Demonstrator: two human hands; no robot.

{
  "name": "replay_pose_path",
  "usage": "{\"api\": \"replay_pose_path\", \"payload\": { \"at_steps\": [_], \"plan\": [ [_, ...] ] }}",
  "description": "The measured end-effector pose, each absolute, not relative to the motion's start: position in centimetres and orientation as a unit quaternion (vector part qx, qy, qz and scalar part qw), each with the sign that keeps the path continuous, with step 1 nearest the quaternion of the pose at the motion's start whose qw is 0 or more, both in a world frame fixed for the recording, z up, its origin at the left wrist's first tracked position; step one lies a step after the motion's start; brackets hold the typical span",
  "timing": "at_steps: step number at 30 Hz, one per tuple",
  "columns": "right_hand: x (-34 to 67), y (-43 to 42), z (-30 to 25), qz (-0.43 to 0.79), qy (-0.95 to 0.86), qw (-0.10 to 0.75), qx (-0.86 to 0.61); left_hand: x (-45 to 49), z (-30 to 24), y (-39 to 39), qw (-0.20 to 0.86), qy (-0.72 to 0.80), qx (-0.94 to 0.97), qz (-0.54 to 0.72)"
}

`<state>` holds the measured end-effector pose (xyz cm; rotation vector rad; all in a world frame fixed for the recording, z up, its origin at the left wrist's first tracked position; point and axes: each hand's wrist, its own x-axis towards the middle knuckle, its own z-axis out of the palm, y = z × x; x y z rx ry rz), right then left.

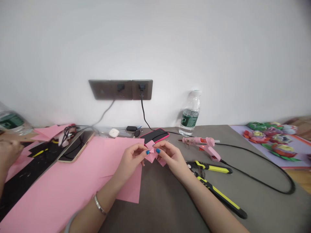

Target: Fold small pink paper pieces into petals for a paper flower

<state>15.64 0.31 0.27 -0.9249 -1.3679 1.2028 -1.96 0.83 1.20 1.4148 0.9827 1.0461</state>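
Between both hands, above the grey tabletop, is a small piece of folded pink paper [151,156]. My left hand [133,157] pinches its left side between thumb and fingers. On the other side my right hand [171,156] grips it the same way, thumb close to the left thumb. The paper's folds are partly hidden by the fingers. Under my left forearm lie large pink paper sheets [85,181]. Just beyond the hands rests a phone with a pink edge [159,135]. Wire-stripping pliers [218,191] with yellow-black handles lie beside my right forearm.
A pink glue gun [202,144] with a black cord lies right, near a water bottle [190,116]. Paper flowers [277,137] sit far right. Another phone [77,147] rests on the sheets. At the left edge is another person's hand [9,153].
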Motion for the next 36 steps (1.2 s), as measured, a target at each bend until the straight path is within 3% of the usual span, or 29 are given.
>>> {"api": "replay_pose_path", "payload": {
  "at_steps": [13,30,36],
  "plan": [
    [15.7,0.4,0.5,0.527,-0.577,0.475,-0.405,-1.8,1.6,0.4,0.512,0.414,0.615,0.434],
    [15.4,0.9,-0.9,0.516,-0.567,0.514,-0.384,-2.3,1.0,1.0,0.550,0.414,0.651,0.321],
    [15.3,1.1,-1.1,0.552,-0.564,0.490,-0.370,-1.8,0.9,0.9,0.536,0.418,0.628,0.380]
  ]
}}
